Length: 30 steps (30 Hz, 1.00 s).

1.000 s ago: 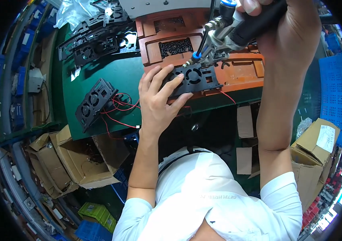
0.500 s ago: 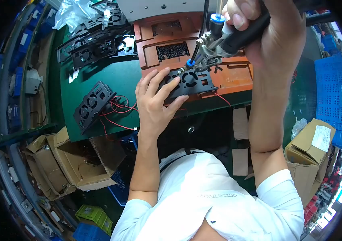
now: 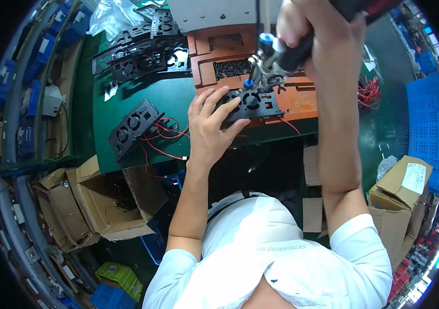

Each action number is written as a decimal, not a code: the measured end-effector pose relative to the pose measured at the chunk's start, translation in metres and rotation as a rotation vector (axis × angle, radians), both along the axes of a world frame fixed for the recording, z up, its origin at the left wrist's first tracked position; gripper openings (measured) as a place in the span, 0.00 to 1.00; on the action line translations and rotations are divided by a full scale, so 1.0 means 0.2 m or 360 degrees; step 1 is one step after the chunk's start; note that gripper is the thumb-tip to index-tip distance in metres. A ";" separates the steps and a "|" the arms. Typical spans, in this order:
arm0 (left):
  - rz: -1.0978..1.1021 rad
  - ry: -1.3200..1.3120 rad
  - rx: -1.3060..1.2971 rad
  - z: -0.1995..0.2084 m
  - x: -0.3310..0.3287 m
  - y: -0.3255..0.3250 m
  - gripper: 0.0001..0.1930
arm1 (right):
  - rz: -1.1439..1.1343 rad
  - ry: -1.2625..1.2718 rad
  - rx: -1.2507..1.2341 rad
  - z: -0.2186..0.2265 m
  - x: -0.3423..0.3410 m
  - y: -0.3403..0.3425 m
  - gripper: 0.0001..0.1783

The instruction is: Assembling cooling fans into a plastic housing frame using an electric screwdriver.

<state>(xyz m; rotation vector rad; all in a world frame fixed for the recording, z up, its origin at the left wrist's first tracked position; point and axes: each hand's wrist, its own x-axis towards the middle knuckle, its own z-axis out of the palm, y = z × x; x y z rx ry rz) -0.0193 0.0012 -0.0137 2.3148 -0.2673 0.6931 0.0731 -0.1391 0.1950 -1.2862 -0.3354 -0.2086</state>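
Observation:
My left hand [image 3: 210, 123] holds down a black fan panel [image 3: 266, 105], fingers spread over its left part and thumb at its near edge. A red wire runs from the panel's right end. Above it, my right hand [image 3: 327, 36], partly blurred, is wrapped round the black body of a power screwdriver [image 3: 298, 53] with a metal head and blue hose fittings. The driver's tip end is down at the panel beside my left fingertips; the exact contact point is hidden. Left of my hand, a second fan panel [image 3: 133, 126] lies tilted with red wires and a white connector.
Behind the panel, an orange tray [image 3: 204, 69] holds many black screws [image 3: 232, 68]. Stacked fan panels [image 3: 145, 64] and a clear plastic bag [image 3: 114, 20] are at the back left. Red wires [image 3: 369, 93] lie right. Cardboard boxes [image 3: 108, 206] and a blue crate [image 3: 428, 129] flank the green table [image 3: 106, 98].
The whole view has shifted, moving the table scene rightward. My right hand and the screwdriver have come lower and leftward over the panel. My left hand keeps its place on the panel.

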 end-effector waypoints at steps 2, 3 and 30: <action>-0.0013 -0.0015 -0.0016 0.01 0.01 0.02 0.21 | 0.0007 0.0076 -0.0184 0.03 0.04 0.04 0.09; -0.0080 0.0051 -0.0207 0.03 0.02 0.05 0.19 | 0.0013 0.0065 -0.0180 0.08 0.03 0.03 0.09; 0.0056 0.0325 0.0005 0.06 -0.01 -0.07 0.16 | 0.0045 -0.0036 0.0100 0.01 -0.11 0.01 0.08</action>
